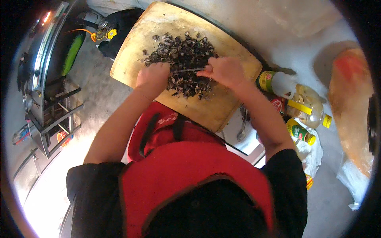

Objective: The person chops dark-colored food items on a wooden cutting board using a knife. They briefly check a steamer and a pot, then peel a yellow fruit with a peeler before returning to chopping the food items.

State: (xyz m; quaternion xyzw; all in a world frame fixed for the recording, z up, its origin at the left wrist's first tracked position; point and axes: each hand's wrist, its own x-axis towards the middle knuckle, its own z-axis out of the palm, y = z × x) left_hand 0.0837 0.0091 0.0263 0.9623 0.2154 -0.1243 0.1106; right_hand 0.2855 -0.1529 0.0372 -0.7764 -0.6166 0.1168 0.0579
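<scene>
A heap of chopped dark purplish-black food (184, 50), perhaps leafy vegetable or fungus, spreads over the middle of a wooden cutting board (232, 41). Across the heap lies a thin knife blade (188, 70), seen nearly edge-on. My left hand (153, 76) is closed in a fist at the blade's left end. At its other end, my right hand (224, 71) pinches the blade with thumb and curled fingers. The handle is hidden, so which hand has it is unclear. Small loose bits lie around the heap's edges.
Right of the board stand a white-and-yellow container (272, 82), a clear jug with a yellow cap (306, 107) and a green-labelled bottle (300, 132). A metal spoon (242, 131) lies near the board's corner. A yellow valve (112, 34) and black metal frame (59, 119) are left.
</scene>
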